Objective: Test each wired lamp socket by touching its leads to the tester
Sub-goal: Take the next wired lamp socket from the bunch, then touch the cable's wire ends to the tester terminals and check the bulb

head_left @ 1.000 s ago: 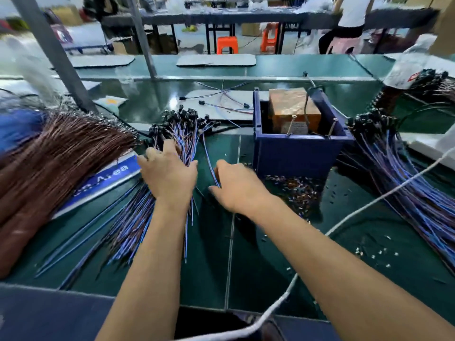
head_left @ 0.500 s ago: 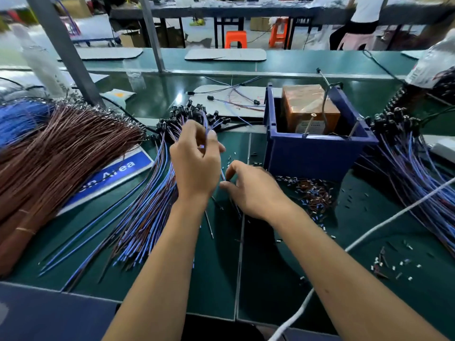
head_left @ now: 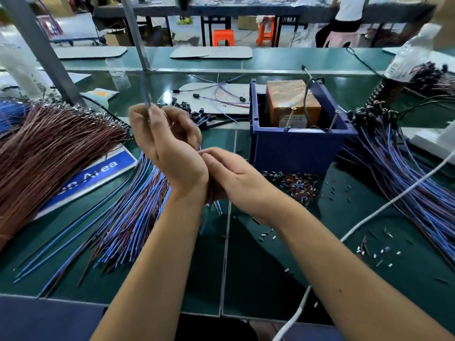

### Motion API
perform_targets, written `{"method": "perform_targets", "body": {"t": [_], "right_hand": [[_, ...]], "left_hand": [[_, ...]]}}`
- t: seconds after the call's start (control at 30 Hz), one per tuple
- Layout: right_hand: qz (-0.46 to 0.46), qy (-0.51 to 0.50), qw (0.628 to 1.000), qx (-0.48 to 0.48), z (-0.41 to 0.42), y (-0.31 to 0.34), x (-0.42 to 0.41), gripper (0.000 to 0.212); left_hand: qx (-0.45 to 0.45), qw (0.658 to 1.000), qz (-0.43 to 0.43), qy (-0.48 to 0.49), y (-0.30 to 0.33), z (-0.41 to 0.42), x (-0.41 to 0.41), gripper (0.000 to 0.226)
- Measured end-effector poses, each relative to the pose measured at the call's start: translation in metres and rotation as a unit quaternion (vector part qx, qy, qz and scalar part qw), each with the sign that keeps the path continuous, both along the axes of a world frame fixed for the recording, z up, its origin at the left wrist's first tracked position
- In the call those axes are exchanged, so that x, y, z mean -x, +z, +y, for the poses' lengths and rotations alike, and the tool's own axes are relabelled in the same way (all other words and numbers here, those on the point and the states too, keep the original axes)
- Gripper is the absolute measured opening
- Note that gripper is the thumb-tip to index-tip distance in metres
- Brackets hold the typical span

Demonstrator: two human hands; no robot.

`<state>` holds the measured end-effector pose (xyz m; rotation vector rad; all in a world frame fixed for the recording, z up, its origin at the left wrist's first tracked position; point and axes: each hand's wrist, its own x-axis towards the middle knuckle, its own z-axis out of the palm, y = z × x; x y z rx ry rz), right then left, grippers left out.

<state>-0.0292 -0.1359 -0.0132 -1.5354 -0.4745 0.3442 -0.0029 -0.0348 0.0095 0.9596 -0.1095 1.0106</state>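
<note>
The left hand [head_left: 170, 148] pinches a thin, limp lead raised toward twelve o'clock; the right hand [head_left: 234, 178] seems closed on its lower end. Light and floppy: best held near the stripped tips. The tester [head_left: 293, 104] waits at one o'clock.

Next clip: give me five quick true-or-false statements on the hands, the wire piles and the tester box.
1. The left hand holds wires raised above the table. True.
2. The dark blue plastic bin is empty. False: an orange-brown tester box sits inside.
3. The brown wire bundle lies left of the hands. True.
4. The right hand rests on the bin. False: its grip is at the wires by the left wrist.
5. A white cable crosses the green table. True.
</note>
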Motion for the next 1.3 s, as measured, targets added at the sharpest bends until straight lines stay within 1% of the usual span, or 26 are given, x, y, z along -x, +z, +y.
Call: {"method": "perform_targets", "body": {"t": [0.07,0.13,0.23,0.33,0.43,0.53,0.57,0.63,0.7,0.73,0.77,0.83,0.9,0.93,0.97,1.0,1.03,1.07,1.13,1.2,1.23,1.3], "right_hand": [[-0.007,0.003,1.0,-0.011,0.0,0.004,0.001,0.033],[-0.018,-0.011,0.999,-0.024,-0.001,0.008,0.0,0.031],[-0.057,-0.032,0.998,-0.011,-0.009,0.013,-0.006,0.03],[-0.117,-0.069,0.99,0.033,-0.025,0.015,-0.013,0.026],[-0.192,-0.136,0.963,0.131,-0.054,0.01,-0.018,0.023],[-0.231,-0.153,0.937,0.211,-0.087,-0.001,-0.016,0.026],[-0.232,-0.151,0.934,0.225,-0.098,-0.004,-0.015,0.026],[-0.23,-0.146,0.931,0.241,-0.117,-0.011,-0.012,0.021],[-0.228,-0.151,0.935,0.226,-0.135,-0.017,-0.012,0.014],[-0.23,-0.163,0.936,0.212,-0.144,-0.02,-0.012,0.012],[-0.229,-0.179,0.937,0.194,-0.151,-0.021,-0.013,0.012],[-0.212,-0.217,0.943,0.135,-0.161,-0.024,-0.014,0.012],[-0.191,-0.241,0.948,0.084,-0.166,-0.024,-0.014,0.009],[-0.191,-0.247,0.947,0.072,-0.166,-0.025,-0.014,0.008],[-0.195,-0.254,0.945,0.065,-0.165,-0.026,-0.013,0.008],[-0.197,-0.266,0.942,0.056,-0.165,-0.028,-0.012,0.008],[-0.197,-0.281,0.938,0.047,-0.165,-0.029,-0.011,0.009],[-0.193,-0.293,0.936,0.037,-0.164,-0.03,-0.01,0.009],[-0.178,-0.294,0.939,0.023,-0.163,-0.031,-0.007,0.01],[-0.171,-0.278,0.945,0.017,-0.161,-0.03,-0.006,0.01],[-0.169,-0.274,0.947,0.011,-0.16,-0.029,-0.005,0.009],[-0.165,-0.27,0.949,-0.01,-0.156,-0.028,-0.005,0.008]], "left_hand": [[0.03,1.0,-0.007,-0.006,0.01,-0.002,-0.001,0.024],[0.037,0.999,-0.011,-0.012,0.021,-0.006,-0.002,0.025],[0.056,0.998,-0.007,-0.032,0.034,-0.014,-0.003,0.025],[0.086,0.995,0.024,-0.054,0.042,-0.021,-0.007,0.026],[0.111,0.988,0.066,-0.085,0.044,-0.019,-0.012,0.026],[0.147,0.964,0.134,-0.174,0.041,-0.01,-0.016,0.031],[0.165,0.954,0.148,-0.2,0.04,-0.007,-0.017,0.035],[0.21,0.942,0.149,-0.214,0.039,0.005,-0.019,0.041],[0.226,0.943,0.131,-0.209,0.038,0.016,-0.021,0.045],[0.212,0.947,0.123,-0.21,0.037,0.019,-0.021,0.048],[0.181,0.953,0.118,-0.212,0.035,0.021,-0.021,0.049],[0.07,0.967,0.113,-0.218,0.027,0.013,-0.018,0.049],[-0.093,0.971,0.099,-0.198,0.016,-0.007,-0.014,0.048],[-0.197,0.963,0.089,-0.164,0.009,-0.019,-0.011,0.048],[-0.305,0.94,0.076,-0.129,0.001,-0.032,-0.008,0.048],[-0.402,0.907,0.06,-0.106,-0.008,-0.045,-0.003,0.047],[-0.473,0.875,0.041,-0.095,-0.017,-0.056,0.0,0.048],[-0.521,0.848,0.026,-0.088,-0.025,-0.065,0.002,0.047],[-0.584,0.809,0.016,-0.065,-0.036,-0.079,0.003,0.043],[-0.619,0.782,0.024,-0.067,-0.044,-0.085,0.003,0.043],[-0.625,0.775,0.03,-0.086,-0.047,-0.086,0.003,0.043],[-0.615,0.777,0.042,-0.129,-0.051,-0.085,0.003,0.037]]}}
